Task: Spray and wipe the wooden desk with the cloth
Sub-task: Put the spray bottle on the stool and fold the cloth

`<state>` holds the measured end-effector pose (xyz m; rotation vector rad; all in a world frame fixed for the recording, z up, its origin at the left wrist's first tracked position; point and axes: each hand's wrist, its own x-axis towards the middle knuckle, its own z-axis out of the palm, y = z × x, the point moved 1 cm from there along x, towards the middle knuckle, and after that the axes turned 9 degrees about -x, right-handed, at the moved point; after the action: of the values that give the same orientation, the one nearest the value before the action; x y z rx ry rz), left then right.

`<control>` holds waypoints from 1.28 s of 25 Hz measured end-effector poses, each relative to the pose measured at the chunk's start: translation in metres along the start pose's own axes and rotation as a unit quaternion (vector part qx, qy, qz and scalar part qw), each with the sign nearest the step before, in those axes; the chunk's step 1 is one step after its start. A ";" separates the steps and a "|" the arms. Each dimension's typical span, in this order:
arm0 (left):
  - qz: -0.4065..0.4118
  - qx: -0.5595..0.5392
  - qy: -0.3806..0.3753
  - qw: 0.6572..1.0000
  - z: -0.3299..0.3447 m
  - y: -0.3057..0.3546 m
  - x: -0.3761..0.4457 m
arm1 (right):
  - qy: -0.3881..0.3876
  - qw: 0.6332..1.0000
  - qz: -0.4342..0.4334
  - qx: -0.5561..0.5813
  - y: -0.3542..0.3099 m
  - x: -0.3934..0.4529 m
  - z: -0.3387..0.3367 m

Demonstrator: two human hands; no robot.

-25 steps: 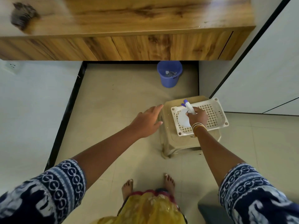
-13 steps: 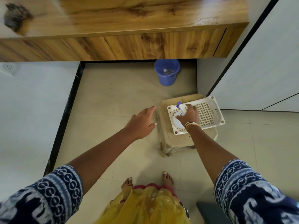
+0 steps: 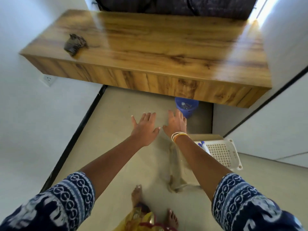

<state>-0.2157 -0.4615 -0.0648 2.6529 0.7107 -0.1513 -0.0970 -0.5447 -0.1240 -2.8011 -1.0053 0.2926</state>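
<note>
The wooden desk (image 3: 166,42) spans the upper half of the view, fixed between two white walls. A dark crumpled cloth (image 3: 75,44) lies on its left part. The spray bottle (image 3: 202,145), white with a purple head, lies in a white plastic basket (image 3: 223,154) at the lower right, partly hidden by my right forearm. My left hand (image 3: 145,127) and my right hand (image 3: 176,122) hover side by side over the floor in front of the desk, fingers spread, holding nothing.
The basket sits on a beige plastic stool (image 3: 180,164). A blue bin (image 3: 186,105) stands under the desk's front edge. A wall socket (image 3: 48,79) is at the left. My bare feet (image 3: 136,194) stand on the tiled floor.
My right hand let go of the spray bottle in the basket and rose. Both hands now reach forward, open. The view tilted up, showing the whole desk top.
</note>
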 end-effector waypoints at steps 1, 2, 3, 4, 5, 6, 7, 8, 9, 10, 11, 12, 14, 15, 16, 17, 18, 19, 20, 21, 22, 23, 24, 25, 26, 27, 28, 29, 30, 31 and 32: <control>-0.014 -0.001 0.015 1.000 -0.015 -0.016 0.008 | 0.006 1.000 -0.018 -0.002 -0.022 0.014 -0.008; -0.031 -0.003 0.024 0.999 -0.031 -0.033 0.015 | 0.011 0.999 -0.032 -0.004 -0.045 0.028 -0.016; -0.045 -0.004 0.030 0.999 -0.046 -0.050 0.022 | 0.017 0.999 -0.044 -0.008 -0.067 0.043 -0.022; -0.053 -0.006 0.041 0.998 -0.062 -0.071 0.031 | 0.029 0.998 -0.057 -0.011 -0.093 0.060 -0.030; -0.057 -0.007 0.050 0.997 -0.079 -0.091 0.042 | 0.043 0.997 -0.067 -0.012 -0.117 0.078 -0.037; -0.060 -0.007 0.059 0.996 -0.097 -0.111 0.053 | 0.057 0.995 -0.076 -0.009 -0.142 0.096 -0.046; -0.063 -0.005 0.072 0.995 -0.118 -0.132 0.067 | 0.066 0.994 -0.086 -0.005 -0.169 0.116 -0.056; -0.071 -0.003 0.084 0.994 -0.138 -0.154 0.078 | 0.074 0.992 -0.100 -0.002 -0.196 0.133 -0.065; -0.080 0.001 0.091 0.993 -0.157 -0.176 0.088 | 0.076 0.991 -0.112 0.000 -0.222 0.149 -0.073; -0.082 0.005 0.096 0.992 -0.172 -0.192 0.098 | 0.074 0.991 -0.113 0.004 -0.242 0.162 -0.079; -0.079 0.007 0.102 0.992 -0.184 -0.206 0.109 | 0.070 0.992 -0.106 0.012 -0.257 0.176 -0.084; -0.078 0.004 0.107 0.991 -0.195 -0.219 0.119 | 0.065 0.993 -0.101 0.021 -0.271 0.189 -0.088; -0.085 -0.008 0.122 0.989 -0.215 -0.248 0.140 | 0.049 0.993 -0.105 0.030 -0.299 0.219 -0.091; -0.093 -0.012 0.127 0.987 -0.224 -0.262 0.150 | 0.042 0.992 -0.113 0.031 -0.313 0.234 -0.091; -0.099 -0.016 0.128 0.987 -0.232 -0.274 0.160 | 0.038 0.991 -0.121 0.033 -0.326 0.246 -0.092; -0.108 -0.020 0.126 0.986 -0.239 -0.287 0.169 | 0.032 0.990 -0.129 0.041 -0.340 0.261 -0.092; -0.116 -0.022 0.124 0.985 -0.245 -0.299 0.178 | 0.023 0.989 -0.134 0.051 -0.353 0.277 -0.091; -0.124 -0.023 0.122 0.984 -0.253 -0.313 0.190 | 0.009 0.988 -0.141 0.062 -0.368 0.295 -0.093; -0.133 -0.022 0.123 0.983 -0.260 -0.327 0.201 | -0.008 0.986 -0.151 0.073 -0.383 0.314 -0.093; -0.143 -0.023 0.128 0.981 -0.268 -0.344 0.214 | -0.025 0.983 -0.164 0.084 -0.397 0.333 -0.094; -0.155 -0.035 0.136 0.978 -0.276 -0.363 0.228 | -0.047 0.979 -0.172 0.097 -0.413 0.354 -0.095; -0.168 -0.061 0.146 0.973 -0.282 -0.381 0.239 | -0.070 0.975 -0.172 0.118 -0.428 0.373 -0.094; -0.181 -0.098 0.152 0.967 -0.289 -0.399 0.253 | -0.096 0.972 -0.158 0.147 -0.443 0.397 -0.092; -0.189 -0.139 0.151 0.960 -0.295 -0.414 0.264 | -0.124 0.967 -0.134 0.180 -0.455 0.418 -0.090; -0.194 -0.183 0.146 0.953 -0.302 -0.427 0.275 | -0.151 0.959 -0.109 0.211 -0.466 0.437 -0.087; -0.203 -0.222 0.146 0.943 -0.308 -0.439 0.287 | -0.178 0.950 -0.087 0.240 -0.476 0.456 -0.084; -0.217 -0.251 0.151 0.931 -0.316 -0.450 0.299 | -0.199 0.941 -0.068 0.264 -0.486 0.474 -0.083; -0.231 -0.271 0.157 0.921 -0.326 -0.460 0.313 | -0.209 0.934 -0.052 0.286 -0.496 0.494 -0.081; -0.244 -0.283 0.157 0.914 -0.333 -0.469 0.326 | -0.213 0.931 -0.040 0.295 -0.504 0.512 -0.078; -0.256 -0.296 0.143 0.909 -0.338 -0.476 0.337 | -0.210 0.934 -0.036 0.286 -0.509 0.524 -0.076; -0.269 -0.315 0.125 0.902 -0.341 -0.480 0.345 | -0.218 0.936 -0.032 0.273 -0.513 0.534 -0.074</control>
<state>-0.1564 0.2136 0.0160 1.8257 1.3100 0.2424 0.0100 0.1839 -0.0165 -2.2318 -0.9045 1.0432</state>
